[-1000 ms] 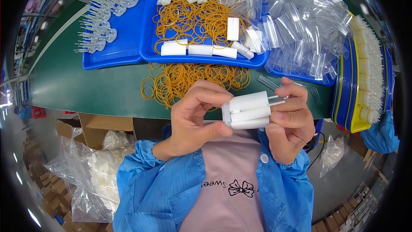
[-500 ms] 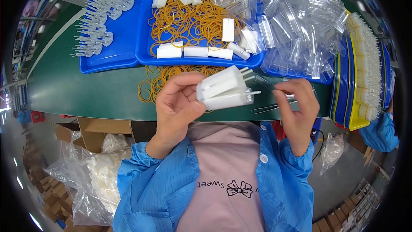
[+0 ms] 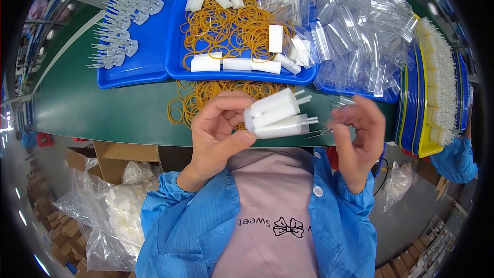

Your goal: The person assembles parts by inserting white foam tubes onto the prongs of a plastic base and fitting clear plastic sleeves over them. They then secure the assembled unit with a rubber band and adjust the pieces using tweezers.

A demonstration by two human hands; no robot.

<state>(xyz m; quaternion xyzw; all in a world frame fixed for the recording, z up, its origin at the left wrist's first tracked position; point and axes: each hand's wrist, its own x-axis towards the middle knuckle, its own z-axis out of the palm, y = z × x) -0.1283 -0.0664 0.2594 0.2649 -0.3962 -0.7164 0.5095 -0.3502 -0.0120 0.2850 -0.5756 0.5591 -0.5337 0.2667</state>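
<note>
My left hand [image 3: 218, 136] is closed round the base of a pronged plastic holder [image 3: 249, 119]. Several white foam tubes [image 3: 272, 102] sit over its prongs, and thin pale tips stick out at their right ends. A clear film seems wrapped round the lowest tube [image 3: 280, 126]. To the right, my right hand [image 3: 363, 134] pinches a small clear plastic sheet [image 3: 325, 127] between thumb and finger, apart from the tubes. Its fingertips are blurred. Thin metal tweezers [image 3: 314, 136] show partly on the green table beneath.
A blue tray [image 3: 242, 76] holds rubber bands [image 3: 226, 25] and white foam tubes. Clear plastic sheets [image 3: 355, 36] are heaped at right. Pronged holders [image 3: 116, 46] fill a tray at left. Stacked trays [image 3: 424, 87] stand at far right; loose rubber bands [image 3: 182, 108] lie on the green table [image 3: 103, 116].
The holder in my left hand has shifted slightly right and turned a little. My right hand has tipped its clear sheet downward, nearer the lower tubes.
</note>
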